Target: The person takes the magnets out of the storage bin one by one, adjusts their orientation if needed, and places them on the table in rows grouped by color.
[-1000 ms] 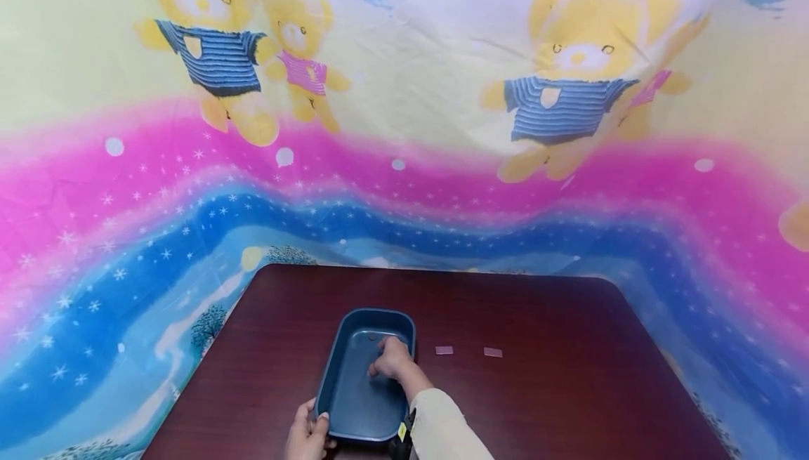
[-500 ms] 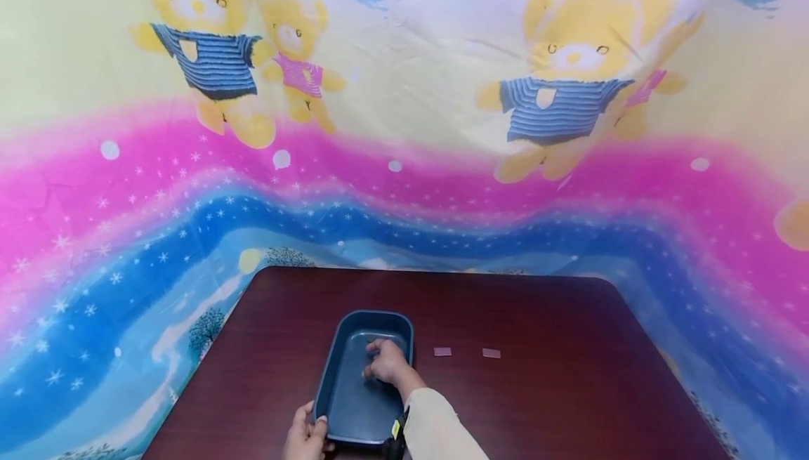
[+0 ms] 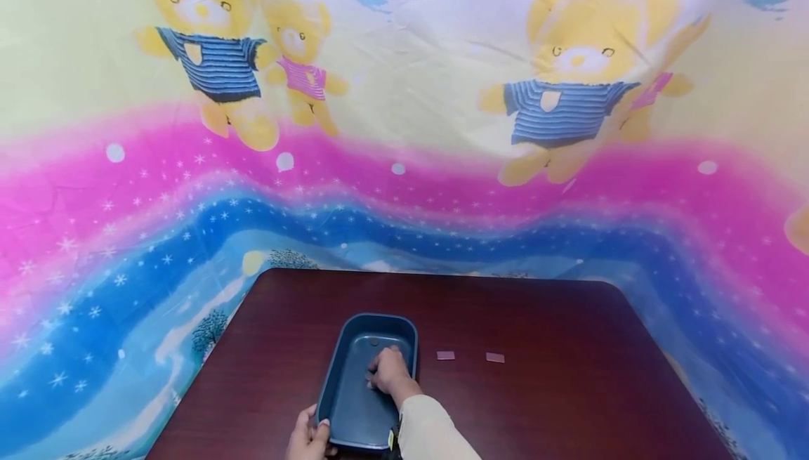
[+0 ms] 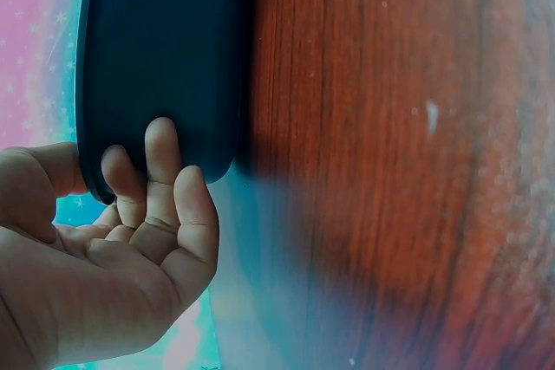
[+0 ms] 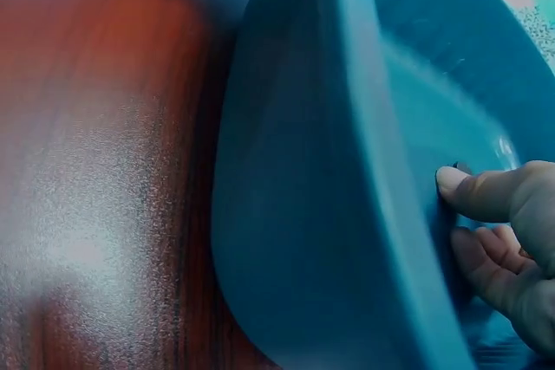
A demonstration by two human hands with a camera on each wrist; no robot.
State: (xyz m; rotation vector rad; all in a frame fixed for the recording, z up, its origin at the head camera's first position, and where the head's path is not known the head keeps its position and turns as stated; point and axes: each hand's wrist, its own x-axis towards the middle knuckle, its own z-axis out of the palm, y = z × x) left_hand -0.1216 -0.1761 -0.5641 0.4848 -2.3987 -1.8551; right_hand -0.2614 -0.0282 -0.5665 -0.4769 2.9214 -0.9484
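Observation:
A deep blue rectangular tray (image 3: 344, 404) stands lengthwise near the front of the table. My left hand (image 3: 308, 435) holds its near left corner. In the left wrist view, the thumb is over the rim (image 4: 84, 84) and the fingertips (image 4: 161, 136) press the outer wall from outside. Inside the tray is my right hand (image 3: 388, 374), reaching down towards the floor. Its thumb and fingers (image 5: 481, 266) are bent and apart, with nothing plainly between them. A small dark round piece (image 3: 374, 341) lies on the tray floor just beyond the hand; its kind is too small to tell.
Two small flat pinkish rectangles, a nearer one (image 3: 445, 355) and a farther one (image 3: 496, 357), lie on the dark red-brown table (image 3: 556, 404) right of the tray. A cloth printed with bears (image 3: 575, 109) hangs behind the table.
My right hand has drawn back slightly towards me inside the tray, and the small round piece shows beyond the fingers. My left hand stays on the corner.

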